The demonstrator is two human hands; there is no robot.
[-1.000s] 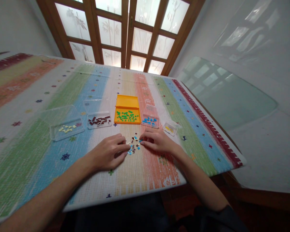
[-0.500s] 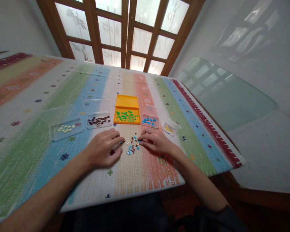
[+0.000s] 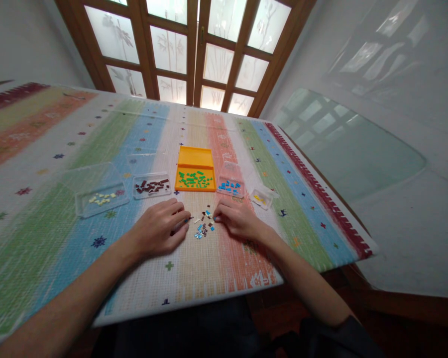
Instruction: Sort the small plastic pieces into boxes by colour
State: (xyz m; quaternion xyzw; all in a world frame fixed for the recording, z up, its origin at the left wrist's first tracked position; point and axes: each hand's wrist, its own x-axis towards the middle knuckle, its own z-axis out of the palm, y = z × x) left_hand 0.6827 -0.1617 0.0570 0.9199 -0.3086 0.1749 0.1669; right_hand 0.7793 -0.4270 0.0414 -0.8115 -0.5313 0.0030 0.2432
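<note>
My left hand rests on the cloth left of a loose pile of small toy bricks. Its thumb and fingers close on a tiny dark piece, apparently a brick, mostly hidden by the fingertips. On the pile's other side is my right hand, its fingertips pinched on a small blue brick. The pile mixes blue, brown and cream bricks. Behind it lies an open orange box of green bricks.
Left of the orange box stand a clear box of dark brown bricks and a clear box of cream ones. To the right are a clear box of blue bricks and a smaller box with yellow ones. A striped cloth covers the table.
My right fingers have drawn together at the pile's right edge, around a blue brick. My left thumb has moved slightly up toward its fingers. The boxes stay in place.
</note>
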